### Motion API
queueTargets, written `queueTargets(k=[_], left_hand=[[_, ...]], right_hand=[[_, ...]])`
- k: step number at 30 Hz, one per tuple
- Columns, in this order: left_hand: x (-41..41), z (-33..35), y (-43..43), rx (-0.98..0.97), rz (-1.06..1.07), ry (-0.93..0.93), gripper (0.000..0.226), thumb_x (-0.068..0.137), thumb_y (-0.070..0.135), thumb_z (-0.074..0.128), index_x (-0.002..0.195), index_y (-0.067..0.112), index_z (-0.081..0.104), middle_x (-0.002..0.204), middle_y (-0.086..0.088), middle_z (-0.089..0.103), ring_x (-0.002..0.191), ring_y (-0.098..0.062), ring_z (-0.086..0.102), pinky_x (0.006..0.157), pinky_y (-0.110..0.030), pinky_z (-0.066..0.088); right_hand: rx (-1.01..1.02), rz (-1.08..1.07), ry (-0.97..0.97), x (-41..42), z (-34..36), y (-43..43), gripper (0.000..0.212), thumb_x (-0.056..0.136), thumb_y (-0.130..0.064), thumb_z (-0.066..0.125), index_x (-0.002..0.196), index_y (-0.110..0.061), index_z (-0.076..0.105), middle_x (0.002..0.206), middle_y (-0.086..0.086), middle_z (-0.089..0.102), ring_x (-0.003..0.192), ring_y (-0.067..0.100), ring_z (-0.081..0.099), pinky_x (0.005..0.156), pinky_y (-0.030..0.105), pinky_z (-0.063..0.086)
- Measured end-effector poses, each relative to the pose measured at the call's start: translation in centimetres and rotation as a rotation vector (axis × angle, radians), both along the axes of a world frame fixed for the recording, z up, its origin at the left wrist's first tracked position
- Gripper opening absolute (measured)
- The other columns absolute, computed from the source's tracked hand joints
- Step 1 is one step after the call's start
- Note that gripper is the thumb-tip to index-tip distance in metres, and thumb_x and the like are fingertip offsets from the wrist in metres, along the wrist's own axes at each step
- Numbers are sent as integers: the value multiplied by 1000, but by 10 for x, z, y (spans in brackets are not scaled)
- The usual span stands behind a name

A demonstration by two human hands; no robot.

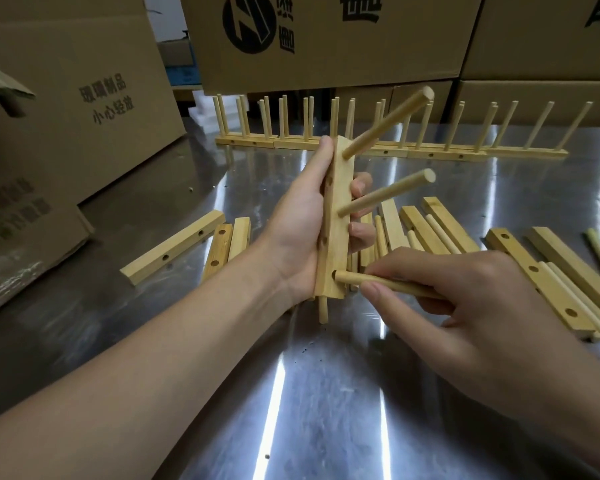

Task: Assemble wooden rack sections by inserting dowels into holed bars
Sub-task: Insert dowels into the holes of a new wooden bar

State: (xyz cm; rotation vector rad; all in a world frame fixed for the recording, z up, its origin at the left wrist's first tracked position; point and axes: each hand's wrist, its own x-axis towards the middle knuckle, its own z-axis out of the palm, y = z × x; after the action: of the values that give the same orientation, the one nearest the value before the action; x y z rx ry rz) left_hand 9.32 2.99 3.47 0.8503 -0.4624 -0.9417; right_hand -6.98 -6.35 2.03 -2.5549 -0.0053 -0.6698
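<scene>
Bar (338, 216) stands upright above the middle of the table (326, 393), and from my station I read the left hand (291, 233) wrapped round it: palm against its left side, thumb up near its top end, fingers (361, 185) curled over its right edge. Two dowels are seated in its face, the upper dowel (388, 123) and the middle dowel (385, 197), both slanting up and to the right.

Down at the bar's lowest hole I see the right hand (471, 306) pinching a third dowel (388, 284) between thumb and forefinger, with the other fingers folded under it. Its tip sits at the mouth of that hole, and I cannot tell whether it has gone in. A short dowel end (323, 311) pokes out below the bar; I cannot make out what it belongs to.

Along the table's far edge runs a row of finished rack sections (395, 152), pegs upright. Three loose bars (174, 247) lie toward the left edge, just behind the left wrist. Toward the right edge lies a scatter of more bars and dowels (548, 278). Cardboard boxes (326, 39) stand beyond the far edge and at the left.
</scene>
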Motion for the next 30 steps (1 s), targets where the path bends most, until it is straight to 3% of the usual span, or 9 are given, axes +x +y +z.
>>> queueTargets(k=[2, 5, 7, 12, 15, 20, 25, 28, 30], left_hand=[[0, 1, 1, -8, 10, 12, 54, 112, 45, 37, 147, 6, 54, 76, 2, 47, 61, -8, 41, 52, -19, 38], [-2, 1, 2, -31, -36, 39, 35, 112, 36, 39, 122, 9, 58, 79, 0, 49, 59, -9, 46, 56, -21, 42], [-2, 2, 2, -35, -64, 33, 37, 112, 37, 43, 128, 8, 58, 82, -1, 51, 65, -9, 49, 61, -23, 46], [1, 0, 3, 164, -82, -458, 44, 113, 53, 35, 139, 35, 66, 89, 5, 51, 79, -12, 44, 78, -35, 37], [5, 0, 4, 205, -110, -541, 49, 113, 57, 29, 141, 35, 63, 85, 5, 48, 79, -16, 38, 78, -38, 34], [3, -2, 3, 64, -133, -394, 50, 115, 44, 30, 144, 17, 60, 82, 1, 43, 75, -14, 37, 73, -33, 33], [-8, 0, 1, -80, -135, -144, 44, 114, 43, 36, 138, 17, 62, 80, 3, 41, 69, -10, 37, 67, -28, 32], [-15, 0, 3, -91, -113, -152, 43, 114, 45, 37, 137, 19, 62, 80, 5, 40, 68, -8, 34, 64, -26, 32], [-19, 0, 4, -84, -82, -182, 43, 114, 45, 36, 137, 20, 63, 79, 5, 40, 66, -7, 34, 61, -24, 32]], right_hand=[[-16, -10, 6, 0, 1, 0, 17, 98, -44, 62, 96, -35, 76, 57, -9, 55, 52, 17, 49, 47, 25, 34], [-25, -22, 7, 0, 2, -1, 20, 99, -46, 60, 95, -34, 76, 53, -10, 50, 50, 16, 49, 45, 27, 35], [-29, -25, 14, 0, 3, -3, 26, 101, -52, 56, 96, -35, 75, 52, -12, 48, 49, 15, 48, 46, 31, 38], [-64, -19, 56, -2, 0, -5, 32, 104, -57, 49, 98, -35, 71, 57, -17, 52, 52, 10, 50, 51, 38, 46], [-40, 3, 20, -1, -5, -2, 28, 107, -48, 52, 96, -31, 70, 57, -15, 48, 52, 12, 48, 51, 39, 43], [110, 43, -57, 0, -7, 4, 23, 106, -40, 57, 95, -29, 74, 55, -12, 48, 49, 12, 49, 49, 20, 33], [208, 49, -91, 4, -7, 7, 29, 100, -44, 63, 85, -23, 77, 57, -3, 50, 50, 14, 44, 50, 16, 31], [209, 57, -111, 2, -7, 9, 33, 99, -42, 66, 81, -17, 78, 54, -3, 46, 48, 13, 39, 49, 20, 31], [240, 83, -98, -1, -5, 7, 34, 99, -39, 66, 79, -14, 77, 53, -6, 42, 48, 8, 37, 51, 13, 29]])
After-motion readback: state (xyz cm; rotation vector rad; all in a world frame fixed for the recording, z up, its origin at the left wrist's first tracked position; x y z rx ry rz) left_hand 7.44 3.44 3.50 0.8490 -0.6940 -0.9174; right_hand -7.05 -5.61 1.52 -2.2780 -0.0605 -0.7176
